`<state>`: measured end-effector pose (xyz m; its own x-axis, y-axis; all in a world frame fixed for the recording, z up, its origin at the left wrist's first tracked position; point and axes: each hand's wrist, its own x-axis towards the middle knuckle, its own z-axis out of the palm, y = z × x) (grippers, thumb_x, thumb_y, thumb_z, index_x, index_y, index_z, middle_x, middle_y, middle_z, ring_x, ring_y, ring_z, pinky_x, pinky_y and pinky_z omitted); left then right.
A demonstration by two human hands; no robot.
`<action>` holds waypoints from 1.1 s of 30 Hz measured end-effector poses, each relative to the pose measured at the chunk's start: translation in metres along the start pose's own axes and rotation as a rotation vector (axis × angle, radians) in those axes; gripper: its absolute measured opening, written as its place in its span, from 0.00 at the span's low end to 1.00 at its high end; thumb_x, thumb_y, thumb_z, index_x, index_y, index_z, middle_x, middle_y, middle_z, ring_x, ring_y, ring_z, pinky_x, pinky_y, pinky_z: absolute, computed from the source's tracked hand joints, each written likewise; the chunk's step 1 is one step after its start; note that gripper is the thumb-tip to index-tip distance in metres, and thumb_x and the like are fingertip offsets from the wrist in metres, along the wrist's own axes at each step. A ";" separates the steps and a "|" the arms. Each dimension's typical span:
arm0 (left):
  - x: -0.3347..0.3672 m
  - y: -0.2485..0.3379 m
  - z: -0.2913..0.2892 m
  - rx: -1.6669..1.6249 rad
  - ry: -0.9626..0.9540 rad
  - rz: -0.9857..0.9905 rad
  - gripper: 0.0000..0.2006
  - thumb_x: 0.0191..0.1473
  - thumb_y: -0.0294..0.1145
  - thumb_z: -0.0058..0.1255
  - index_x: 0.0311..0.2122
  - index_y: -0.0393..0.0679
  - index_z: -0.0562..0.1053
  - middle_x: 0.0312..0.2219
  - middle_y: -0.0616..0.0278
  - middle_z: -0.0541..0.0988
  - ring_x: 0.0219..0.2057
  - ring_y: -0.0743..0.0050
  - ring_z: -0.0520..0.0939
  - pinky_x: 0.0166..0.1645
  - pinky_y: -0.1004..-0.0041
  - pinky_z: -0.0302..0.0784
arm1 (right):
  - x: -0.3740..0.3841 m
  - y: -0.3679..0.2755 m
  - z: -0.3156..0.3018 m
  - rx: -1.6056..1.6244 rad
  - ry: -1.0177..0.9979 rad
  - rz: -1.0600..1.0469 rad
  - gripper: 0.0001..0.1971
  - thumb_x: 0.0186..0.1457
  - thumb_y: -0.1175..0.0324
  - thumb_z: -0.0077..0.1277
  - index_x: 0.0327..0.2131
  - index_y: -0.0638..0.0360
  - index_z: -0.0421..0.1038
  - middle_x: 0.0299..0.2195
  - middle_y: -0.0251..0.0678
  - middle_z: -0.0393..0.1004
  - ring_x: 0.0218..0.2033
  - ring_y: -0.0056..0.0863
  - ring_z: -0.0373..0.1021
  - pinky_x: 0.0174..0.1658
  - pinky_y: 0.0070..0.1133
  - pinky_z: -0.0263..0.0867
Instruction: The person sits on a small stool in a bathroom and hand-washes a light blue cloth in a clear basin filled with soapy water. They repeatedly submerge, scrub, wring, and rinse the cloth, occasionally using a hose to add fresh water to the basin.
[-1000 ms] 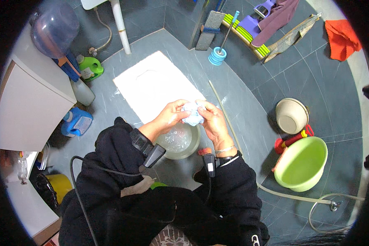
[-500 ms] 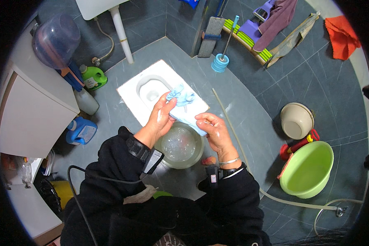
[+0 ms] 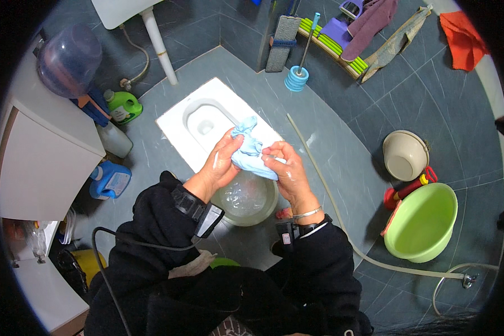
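With our bare left hand, we grasp the bunched end of a light-blue soft cloth; our bare right hand pinches its right part. We hold it above the far edge of a round, translucent water basin, beside a white rectangular squat toilet.
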<state>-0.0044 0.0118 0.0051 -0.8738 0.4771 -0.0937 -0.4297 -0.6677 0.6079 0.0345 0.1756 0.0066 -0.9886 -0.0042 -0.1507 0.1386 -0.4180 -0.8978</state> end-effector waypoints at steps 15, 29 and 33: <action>0.008 -0.004 -0.013 0.164 0.104 0.153 0.13 0.54 0.25 0.49 0.45 0.44 0.64 0.35 0.65 0.73 0.35 0.78 0.75 0.39 0.78 0.73 | 0.009 0.007 -0.013 0.151 0.198 -0.133 0.10 0.58 0.69 0.44 0.39 0.66 0.68 0.34 0.34 0.73 0.34 0.21 0.69 0.39 0.19 0.65; 0.002 -0.016 -0.011 0.214 0.302 -0.437 0.35 0.57 0.58 0.32 0.53 0.30 0.56 0.40 0.43 0.72 0.39 0.61 0.77 0.42 0.69 0.72 | 0.017 0.015 -0.007 0.061 0.305 -0.166 0.07 0.60 0.68 0.42 0.37 0.61 0.65 0.30 0.30 0.69 0.31 0.16 0.64 0.36 0.16 0.62; 0.007 -0.033 -0.006 0.083 0.037 -0.482 0.36 0.56 0.62 0.29 0.52 0.34 0.59 0.42 0.45 0.70 0.41 0.59 0.76 0.50 0.63 0.68 | 0.013 0.035 0.014 -0.447 0.154 -0.409 0.04 0.57 0.73 0.40 0.35 0.60 0.63 0.31 0.29 0.67 0.29 0.15 0.62 0.32 0.13 0.61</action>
<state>0.0024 0.0337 -0.0200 -0.5882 0.6991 -0.4066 -0.7687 -0.3272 0.5496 0.0259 0.1485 -0.0208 -0.9515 0.2209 0.2141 -0.2052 0.0626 -0.9767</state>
